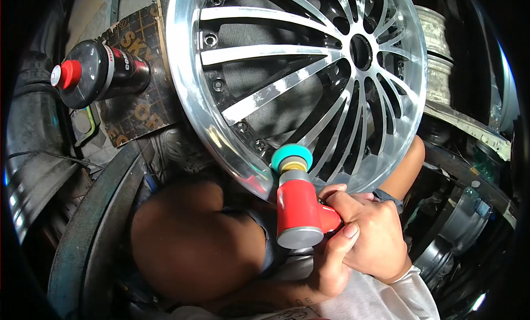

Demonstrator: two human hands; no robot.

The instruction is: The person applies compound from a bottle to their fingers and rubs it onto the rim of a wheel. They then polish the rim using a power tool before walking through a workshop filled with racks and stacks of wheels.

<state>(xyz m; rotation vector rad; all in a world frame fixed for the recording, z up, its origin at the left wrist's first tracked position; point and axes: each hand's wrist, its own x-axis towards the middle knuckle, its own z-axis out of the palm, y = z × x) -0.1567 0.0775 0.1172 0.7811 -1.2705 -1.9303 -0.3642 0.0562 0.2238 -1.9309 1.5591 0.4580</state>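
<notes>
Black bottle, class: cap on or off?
On: the red cap sits on the black bottle; whether its white tip is open, I cannot tell.

a cluttered workshop, from the metal wheel, red polishing tool and black bottle

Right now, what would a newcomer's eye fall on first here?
The big shiny wheel, filling the upper middle. Below it, the left hand and right hand together hold a red power tool, its teal pad by the wheel's lower edge. At upper left, a dark bottle with a red cap.
</notes>
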